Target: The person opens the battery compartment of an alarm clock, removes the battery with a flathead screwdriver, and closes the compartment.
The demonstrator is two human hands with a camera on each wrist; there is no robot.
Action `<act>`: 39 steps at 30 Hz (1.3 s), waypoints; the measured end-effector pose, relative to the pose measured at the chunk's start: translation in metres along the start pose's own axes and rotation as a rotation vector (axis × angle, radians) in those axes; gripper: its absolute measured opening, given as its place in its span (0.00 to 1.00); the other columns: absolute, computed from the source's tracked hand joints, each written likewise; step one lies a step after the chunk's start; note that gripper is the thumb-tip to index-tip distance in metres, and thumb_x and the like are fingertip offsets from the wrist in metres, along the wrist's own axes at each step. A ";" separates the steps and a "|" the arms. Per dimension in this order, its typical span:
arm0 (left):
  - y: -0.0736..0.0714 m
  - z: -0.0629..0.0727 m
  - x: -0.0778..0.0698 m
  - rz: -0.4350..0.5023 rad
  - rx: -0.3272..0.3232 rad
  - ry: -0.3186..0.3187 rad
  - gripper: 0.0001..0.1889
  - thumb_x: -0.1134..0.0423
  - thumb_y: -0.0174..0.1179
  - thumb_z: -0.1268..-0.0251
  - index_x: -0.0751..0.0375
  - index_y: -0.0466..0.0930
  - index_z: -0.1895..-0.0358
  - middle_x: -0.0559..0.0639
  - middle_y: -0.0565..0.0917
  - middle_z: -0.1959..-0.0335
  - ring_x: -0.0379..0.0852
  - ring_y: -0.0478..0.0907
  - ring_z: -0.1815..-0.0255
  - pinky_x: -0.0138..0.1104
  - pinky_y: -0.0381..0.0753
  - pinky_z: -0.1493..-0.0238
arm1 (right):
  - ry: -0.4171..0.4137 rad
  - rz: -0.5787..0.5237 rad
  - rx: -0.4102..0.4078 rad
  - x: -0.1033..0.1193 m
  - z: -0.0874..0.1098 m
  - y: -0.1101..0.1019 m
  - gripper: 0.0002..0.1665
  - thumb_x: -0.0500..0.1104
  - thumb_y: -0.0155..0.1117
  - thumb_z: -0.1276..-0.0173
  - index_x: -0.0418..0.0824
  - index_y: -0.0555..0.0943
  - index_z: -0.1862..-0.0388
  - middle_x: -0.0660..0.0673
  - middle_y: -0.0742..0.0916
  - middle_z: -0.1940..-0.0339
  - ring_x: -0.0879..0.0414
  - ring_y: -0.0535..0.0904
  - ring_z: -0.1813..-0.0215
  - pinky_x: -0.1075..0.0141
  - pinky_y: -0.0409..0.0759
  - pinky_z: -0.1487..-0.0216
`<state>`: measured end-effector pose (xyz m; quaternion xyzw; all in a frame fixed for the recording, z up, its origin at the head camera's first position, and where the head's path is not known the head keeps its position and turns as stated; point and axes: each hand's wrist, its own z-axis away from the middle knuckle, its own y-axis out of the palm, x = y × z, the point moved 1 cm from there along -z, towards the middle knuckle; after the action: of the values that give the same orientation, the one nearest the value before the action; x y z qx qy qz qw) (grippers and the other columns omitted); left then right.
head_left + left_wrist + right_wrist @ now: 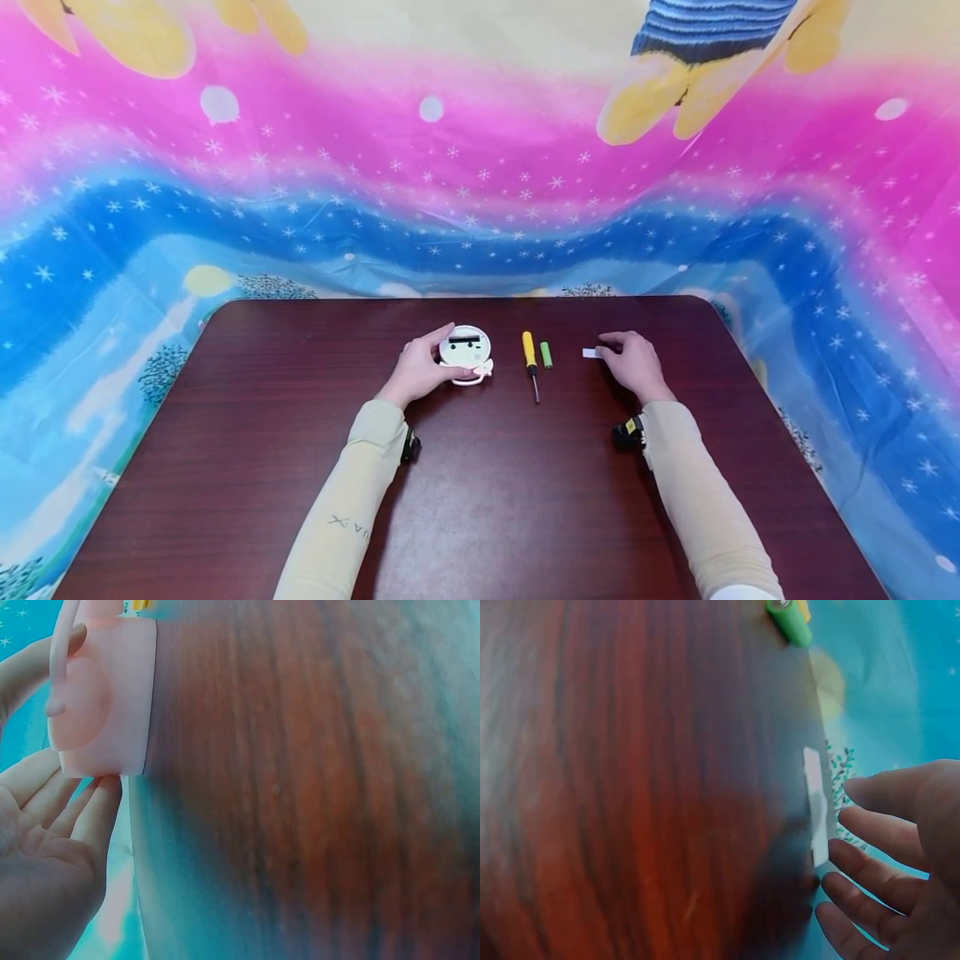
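Note:
My left hand (422, 365) holds a round white device (466, 353) by its sides, thumb at the near edge and fingers at the far edge. A black slot, two dark dots and a loop at the bottom show on its upward face. The left wrist view shows the device (112, 697) from the side, pinkish, low on the table. On the right, a small flat white strip (592, 353) lies beside my right hand (633, 362). In the right wrist view the strip (816, 806) lies on the table, with loosely bent, spread fingertips right at its edge.
A yellow-handled screwdriver (530, 354) and a green battery (546, 355) lie side by side between the hands. The dark red-brown wooden table (487, 483) has its far edge just beyond them. A patterned cloth (480, 192) hangs behind and along both sides.

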<state>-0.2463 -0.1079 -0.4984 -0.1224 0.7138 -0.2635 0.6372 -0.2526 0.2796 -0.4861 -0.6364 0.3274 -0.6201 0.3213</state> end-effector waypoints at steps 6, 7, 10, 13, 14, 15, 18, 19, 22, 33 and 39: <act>0.000 0.000 0.000 -0.012 -0.004 0.011 0.51 0.54 0.84 0.48 0.63 0.68 0.20 0.56 0.73 0.23 0.52 0.78 0.29 0.45 0.70 0.25 | 0.007 0.018 0.007 -0.004 0.002 0.001 0.21 0.41 0.63 0.21 0.30 0.85 0.37 0.26 0.80 0.39 0.32 0.75 0.39 0.38 0.74 0.37; -0.001 -0.001 0.000 -0.018 -0.007 0.010 0.51 0.54 0.84 0.48 0.62 0.68 0.20 0.56 0.73 0.23 0.51 0.77 0.28 0.46 0.69 0.24 | 0.008 0.020 0.007 -0.004 0.002 0.002 0.21 0.41 0.63 0.22 0.30 0.85 0.38 0.26 0.80 0.39 0.32 0.75 0.39 0.38 0.74 0.37; -0.001 -0.001 0.000 -0.044 -0.012 0.016 0.51 0.53 0.84 0.48 0.62 0.69 0.20 0.55 0.74 0.23 0.51 0.75 0.26 0.50 0.61 0.22 | 0.003 0.023 0.005 -0.005 0.001 0.003 0.19 0.41 0.65 0.22 0.31 0.87 0.40 0.27 0.81 0.41 0.32 0.75 0.38 0.38 0.73 0.35; -0.001 -0.001 0.000 -0.063 -0.017 0.017 0.51 0.53 0.84 0.48 0.62 0.69 0.20 0.55 0.75 0.25 0.52 0.73 0.25 0.55 0.57 0.22 | 0.000 0.036 -0.003 -0.005 0.001 0.003 0.17 0.41 0.66 0.23 0.33 0.89 0.43 0.29 0.82 0.44 0.33 0.76 0.39 0.39 0.74 0.36; -0.001 -0.001 0.000 -0.068 -0.017 0.018 0.51 0.53 0.84 0.48 0.62 0.69 0.20 0.55 0.75 0.25 0.52 0.72 0.24 0.55 0.56 0.22 | 0.001 0.038 -0.007 -0.005 0.001 0.003 0.16 0.41 0.67 0.23 0.33 0.89 0.44 0.29 0.83 0.44 0.34 0.76 0.40 0.40 0.75 0.37; -0.001 -0.002 0.000 -0.071 -0.018 0.017 0.51 0.53 0.84 0.48 0.62 0.69 0.20 0.55 0.75 0.25 0.52 0.72 0.24 0.55 0.56 0.22 | -0.001 0.041 -0.010 -0.005 0.001 0.003 0.16 0.41 0.67 0.24 0.34 0.90 0.44 0.30 0.83 0.45 0.34 0.76 0.41 0.40 0.75 0.38; -0.001 -0.002 0.000 -0.074 -0.018 0.019 0.51 0.53 0.84 0.48 0.62 0.69 0.20 0.56 0.75 0.25 0.52 0.72 0.24 0.55 0.56 0.22 | -0.004 0.048 -0.028 -0.005 0.002 0.003 0.14 0.40 0.69 0.25 0.34 0.91 0.47 0.31 0.84 0.48 0.35 0.77 0.44 0.41 0.76 0.41; -0.001 -0.002 0.000 -0.079 -0.019 0.021 0.51 0.53 0.84 0.48 0.62 0.69 0.20 0.56 0.75 0.25 0.52 0.72 0.24 0.55 0.56 0.22 | -0.006 0.049 -0.034 -0.005 0.002 0.003 0.13 0.40 0.69 0.25 0.35 0.91 0.47 0.31 0.84 0.48 0.36 0.77 0.44 0.41 0.77 0.42; -0.001 -0.002 0.000 -0.083 -0.018 0.023 0.51 0.53 0.84 0.48 0.62 0.69 0.21 0.55 0.75 0.25 0.52 0.72 0.24 0.55 0.56 0.22 | -0.006 0.047 -0.045 -0.005 0.003 0.003 0.12 0.40 0.70 0.25 0.35 0.92 0.49 0.31 0.85 0.49 0.36 0.78 0.46 0.42 0.77 0.43; 0.000 -0.001 0.001 -0.065 -0.013 -0.002 0.51 0.52 0.84 0.48 0.60 0.69 0.20 0.54 0.74 0.24 0.50 0.72 0.24 0.51 0.60 0.22 | -0.020 0.021 -0.067 -0.007 0.001 0.004 0.08 0.42 0.72 0.27 0.39 0.92 0.55 0.35 0.90 0.54 0.41 0.80 0.55 0.50 0.76 0.53; 0.000 0.000 0.000 -0.056 -0.014 -0.001 0.52 0.53 0.84 0.49 0.61 0.68 0.20 0.55 0.74 0.23 0.50 0.75 0.27 0.50 0.61 0.21 | -0.047 0.007 -0.082 -0.007 -0.001 0.004 0.07 0.41 0.72 0.26 0.40 0.92 0.56 0.39 0.91 0.61 0.45 0.78 0.62 0.56 0.71 0.59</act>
<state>-0.2468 -0.1080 -0.4987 -0.1469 0.7117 -0.2759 0.6291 -0.2539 0.2828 -0.4928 -0.6622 0.3472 -0.5900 0.3047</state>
